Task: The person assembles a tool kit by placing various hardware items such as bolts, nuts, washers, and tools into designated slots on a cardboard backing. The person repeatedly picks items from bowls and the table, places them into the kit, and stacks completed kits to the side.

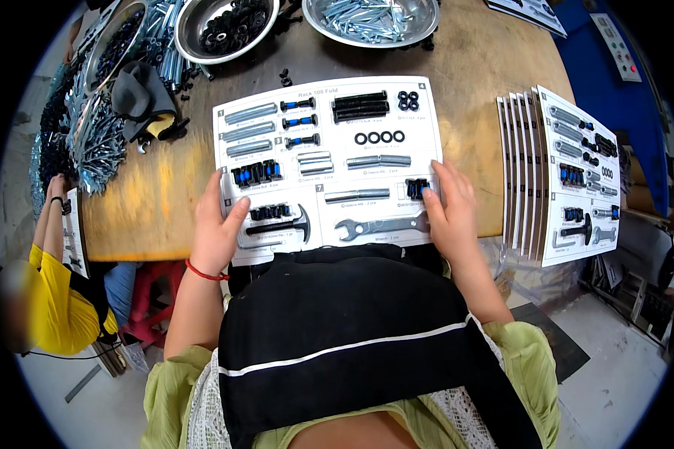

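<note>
A white hardware card, with bolts, nuts, washers, sleeves and a wrench packed on its face in printed sections, is held before me, tilted at the table's near edge. My left hand grips its left edge, thumb on the front and the other fingers mostly hidden. On the right edge my right hand does the same, its thumb beside a small group of black bolts. The flat grey wrench lies along the card's lower right. Near its lower left is a black T-shaped pin.
Steel bowls of black nuts and silver bolts stand at the back. Loose bolts and a dark glove lie on the left. Several similar cards stand upright at the right. A person in yellow works at far left.
</note>
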`<state>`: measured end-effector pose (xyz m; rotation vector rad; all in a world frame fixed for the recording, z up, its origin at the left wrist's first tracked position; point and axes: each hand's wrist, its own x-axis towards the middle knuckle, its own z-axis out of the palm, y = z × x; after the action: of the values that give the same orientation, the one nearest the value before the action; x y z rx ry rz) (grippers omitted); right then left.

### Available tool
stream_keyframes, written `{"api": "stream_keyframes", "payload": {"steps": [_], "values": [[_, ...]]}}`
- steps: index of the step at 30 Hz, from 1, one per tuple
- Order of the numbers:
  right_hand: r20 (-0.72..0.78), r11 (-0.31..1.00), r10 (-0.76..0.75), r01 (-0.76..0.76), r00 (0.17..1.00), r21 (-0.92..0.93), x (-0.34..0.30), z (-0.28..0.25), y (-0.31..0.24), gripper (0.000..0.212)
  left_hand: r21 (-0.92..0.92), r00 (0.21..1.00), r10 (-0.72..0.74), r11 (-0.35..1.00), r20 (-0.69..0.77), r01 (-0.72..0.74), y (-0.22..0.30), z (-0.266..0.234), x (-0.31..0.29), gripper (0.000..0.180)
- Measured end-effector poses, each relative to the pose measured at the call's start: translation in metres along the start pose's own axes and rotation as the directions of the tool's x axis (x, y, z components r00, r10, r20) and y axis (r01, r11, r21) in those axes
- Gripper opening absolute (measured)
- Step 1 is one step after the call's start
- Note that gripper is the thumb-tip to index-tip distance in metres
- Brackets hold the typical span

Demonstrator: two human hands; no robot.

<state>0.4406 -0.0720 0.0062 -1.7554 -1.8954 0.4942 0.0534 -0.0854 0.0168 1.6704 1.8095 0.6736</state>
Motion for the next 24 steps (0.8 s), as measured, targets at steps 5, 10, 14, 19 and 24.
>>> {"api": "stream_keyframes", "payload": {"steps": [5, 10, 14, 19, 24], "values": [[0.213, 0.534, 0.387, -0.406, 0.897, 0.741, 0.005, -0.001, -0.020, 0.040, -0.797, 0.910, -0.397, 0.509, 0.117, 0.325, 0.007, -0.011, 0.009, 0.053], [0.232, 0.301, 0.414, -0.373, 0.880, 0.878, 0.012, 0.005, -0.010, 0.039, -0.822, 0.852, -0.443, 0.348, 0.280, 0.451, -0.020, -0.021, 0.023, 0.041], [0.183, 0.368, 0.418, -0.350, 0.890, 0.861, 0.013, 0.000, -0.037, 0.042, -0.846, 0.862, -0.419, 0.312, 0.286, 0.433, -0.031, -0.015, 0.025, 0.037], [0.137, 0.391, 0.422, -0.316, 0.896, 0.865, 0.009, -0.002, -0.042, 0.045, -0.863, 0.887, -0.405, 0.342, 0.221, 0.371, -0.043, -0.009, 0.024, 0.036], [0.086, 0.410, 0.404, -0.264, 0.911, 0.873, 0.007, -0.015, -0.053, 0.045, -0.899, 0.914, -0.325, 0.279, 0.241, 0.337, -0.030, -0.021, 0.016, 0.036]]}}
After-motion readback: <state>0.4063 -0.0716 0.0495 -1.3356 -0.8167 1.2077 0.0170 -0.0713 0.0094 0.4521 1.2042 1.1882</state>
